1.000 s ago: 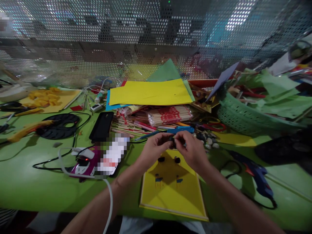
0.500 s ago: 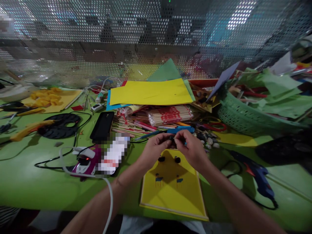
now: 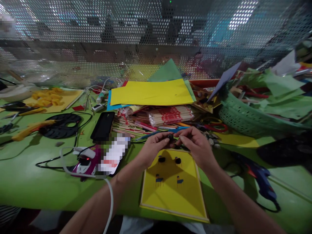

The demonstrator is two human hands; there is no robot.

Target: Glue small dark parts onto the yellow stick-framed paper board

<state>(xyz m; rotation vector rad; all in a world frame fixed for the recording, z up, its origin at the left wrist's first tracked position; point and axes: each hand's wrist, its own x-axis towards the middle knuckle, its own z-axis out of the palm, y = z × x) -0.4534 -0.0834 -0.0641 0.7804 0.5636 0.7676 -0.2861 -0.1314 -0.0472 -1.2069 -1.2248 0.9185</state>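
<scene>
The left hand [image 3: 156, 147] holds a small dark stone [image 3: 170, 136], its thumb and fingertips clamped on it, above the far edge of a yellow board [image 3: 175, 200]. The right hand [image 3: 198, 149] is just beside the stone, thumb and forefinger close together; whether they pinch anything or meet at the tips, I cannot tell. The board lies flat on the green table [image 3: 48, 188], close to the person, with pale strips along its edges. It bears four small figures in two rows: the far pair have dark round bodies, the near pair blue ones. Beyond the right hand lie pebbles [image 3: 211, 142] and red-handled scissors [image 3: 216, 126], and farther to the right a glue gun [image 3: 264, 185] rests on the table. Behind it stands a green basket [image 3: 243, 117] heaped with paper and scraps. Beyond the hands, a wide yellow sheet [image 3: 151, 93] lies over a pile that includes wrapped sticks [image 3: 172, 115]. To the left of the left hand are a phone [image 3: 114, 156], its screen blurred, a purple power strip [image 3: 94, 161] with a white cable, a black case [image 3: 102, 126] and a black disc [image 3: 56, 126]. A perforated screen [image 3: 85, 52] rises behind the table.
</scene>
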